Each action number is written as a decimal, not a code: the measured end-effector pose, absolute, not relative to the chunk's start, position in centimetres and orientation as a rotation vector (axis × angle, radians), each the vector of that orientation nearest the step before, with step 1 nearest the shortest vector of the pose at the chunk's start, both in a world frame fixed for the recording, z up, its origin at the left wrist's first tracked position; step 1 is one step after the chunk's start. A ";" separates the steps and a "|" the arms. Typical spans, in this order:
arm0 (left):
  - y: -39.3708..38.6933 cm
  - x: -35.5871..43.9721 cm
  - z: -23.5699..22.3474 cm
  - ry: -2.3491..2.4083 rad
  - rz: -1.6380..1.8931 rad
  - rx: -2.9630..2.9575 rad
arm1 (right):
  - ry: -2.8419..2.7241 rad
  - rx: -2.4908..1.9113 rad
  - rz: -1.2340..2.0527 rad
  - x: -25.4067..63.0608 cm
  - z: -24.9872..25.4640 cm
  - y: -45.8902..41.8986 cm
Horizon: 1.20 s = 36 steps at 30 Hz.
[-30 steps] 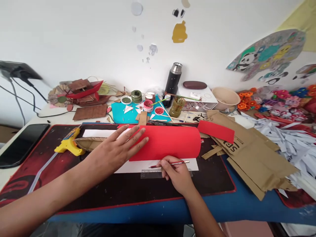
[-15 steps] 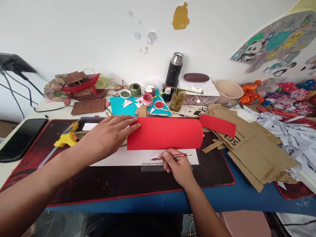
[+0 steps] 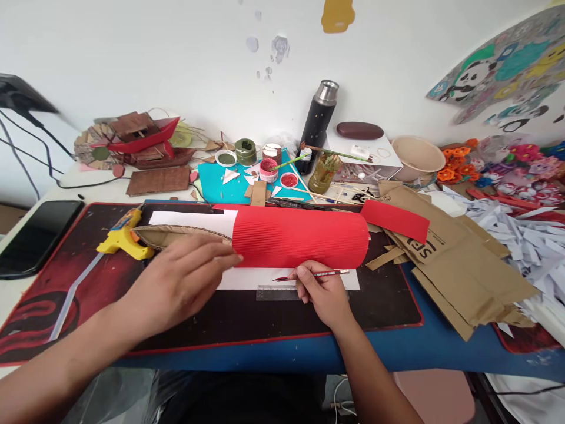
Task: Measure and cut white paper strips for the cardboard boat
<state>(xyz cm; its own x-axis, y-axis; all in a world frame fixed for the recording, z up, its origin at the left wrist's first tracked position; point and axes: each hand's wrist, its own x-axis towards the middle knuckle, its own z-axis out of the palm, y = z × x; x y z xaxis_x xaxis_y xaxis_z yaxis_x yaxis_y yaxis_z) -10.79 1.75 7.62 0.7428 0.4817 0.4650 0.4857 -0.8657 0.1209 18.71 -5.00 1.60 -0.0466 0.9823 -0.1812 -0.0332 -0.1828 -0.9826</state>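
Note:
A red corrugated sheet (image 3: 298, 238), curled at its right end, lies over a white paper (image 3: 242, 279). My left hand (image 3: 180, 280) is at the sheet's lower left corner, fingers stretched out and holding nothing; whether the fingertips touch it I cannot tell. Between the fingers and thumb of my right hand (image 3: 322, 294) is a dark red pencil (image 3: 331, 273), its tip pointing left above the white paper. Beneath that hand a clear ruler (image 3: 277, 293) lies along the paper's lower edge. Behind my left hand a boat-shaped cardboard piece (image 3: 163, 236) is partly hidden.
At the left are a yellow glue gun (image 3: 126, 240) and a phone (image 3: 37, 238). Paint jars (image 3: 245, 152), a dark flask (image 3: 318, 115) and a model boat (image 3: 141, 138) stand behind. Cardboard pieces (image 3: 468, 268), a small red strip (image 3: 395, 220) and paper strips (image 3: 516, 235) lie right.
My left hand has come off the red sheet's top left area and moved down toward me, uncovering the cardboard piece. My right hand keeps the pencil in about the same place. The view has shifted slightly.

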 end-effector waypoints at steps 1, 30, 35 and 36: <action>1.0 -10.8 7.3 -0.780 -0.770 -2.952 | -1.113 -1.293 1.394 18.7 1.6 -5.0; -4.5 -15.3 2.9 -1.149 -0.933 -2.942 | -1.074 -1.344 1.321 19.3 0.3 -5.4; -5.3 -14.5 2.3 -1.092 -0.885 -2.957 | -1.041 -1.359 1.341 19.3 0.4 -5.4; -5.4 -14.2 2.2 -1.074 -0.868 -2.964 | -1.043 -1.369 1.341 19.3 0.3 -5.4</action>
